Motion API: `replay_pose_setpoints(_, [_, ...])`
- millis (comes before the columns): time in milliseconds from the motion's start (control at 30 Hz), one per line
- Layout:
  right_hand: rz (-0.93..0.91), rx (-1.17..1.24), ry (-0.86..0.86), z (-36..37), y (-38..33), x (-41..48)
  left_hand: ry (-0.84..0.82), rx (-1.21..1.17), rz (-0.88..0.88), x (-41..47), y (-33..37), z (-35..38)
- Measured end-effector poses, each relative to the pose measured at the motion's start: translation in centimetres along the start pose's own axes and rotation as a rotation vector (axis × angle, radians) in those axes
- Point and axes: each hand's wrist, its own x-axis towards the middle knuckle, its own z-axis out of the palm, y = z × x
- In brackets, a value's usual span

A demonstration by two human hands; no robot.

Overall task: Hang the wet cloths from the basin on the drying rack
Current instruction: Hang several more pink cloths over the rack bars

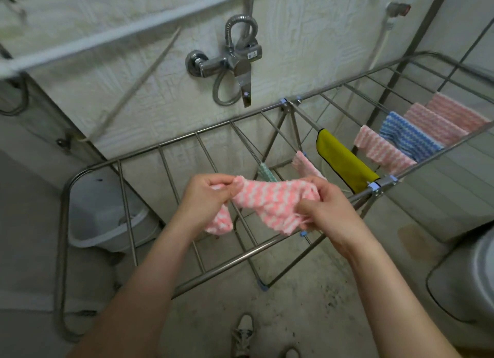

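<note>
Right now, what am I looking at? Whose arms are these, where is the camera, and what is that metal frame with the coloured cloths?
There is no machine here. These are a person's two bare arms, filmed by one wide-angle camera worn on the head and looking down. The left hand and right hand both grip a pink-and-white cloth, held between them above the drying rack, a metal frame of bars. Draped over its bars to the right are a yellow cloth, a blue-and-white cloth and other pink striped cloths. A white basin stands on the floor below the rack's left end.
</note>
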Motion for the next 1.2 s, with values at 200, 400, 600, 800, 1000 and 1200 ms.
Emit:
replay_pose_setpoints(200, [-0.090, -0.446, -0.203, 0.4, 0.1, 1.3, -0.318, 0.256, 0.171, 1.3, 2.1, -1.9])
replay_pose_setpoints(400, [-0.177, -0.194, -0.424, 3.4, -1.1, 5.0, -0.620, 0.457, 0.076, 1.9, 4.4, -0.9])
replay_pose_setpoints(600, [-0.201, -0.621, -0.199, 2.6, -0.5, 6.5, -0.601, 0.753, 0.191, 4.2, 4.9, -1.9])
replay_pose_setpoints(800, [-0.181, -0.735, -0.123, 1.4, -0.8, 5.4, -0.276, 0.972, 0.394, 7.0, 3.2, -2.1])
replay_pose_setpoints(1000, [-0.166, -0.831, -0.016, 1.6, -0.6, 4.0, -0.136, 0.897, 0.604, 8.8, 0.7, -1.5])
replay_pose_setpoints(1200, [-0.155, -0.893, -0.137, 5.3, 2.0, 3.0, -0.220, 0.996, 0.467, 9.1, -3.8, -3.2])
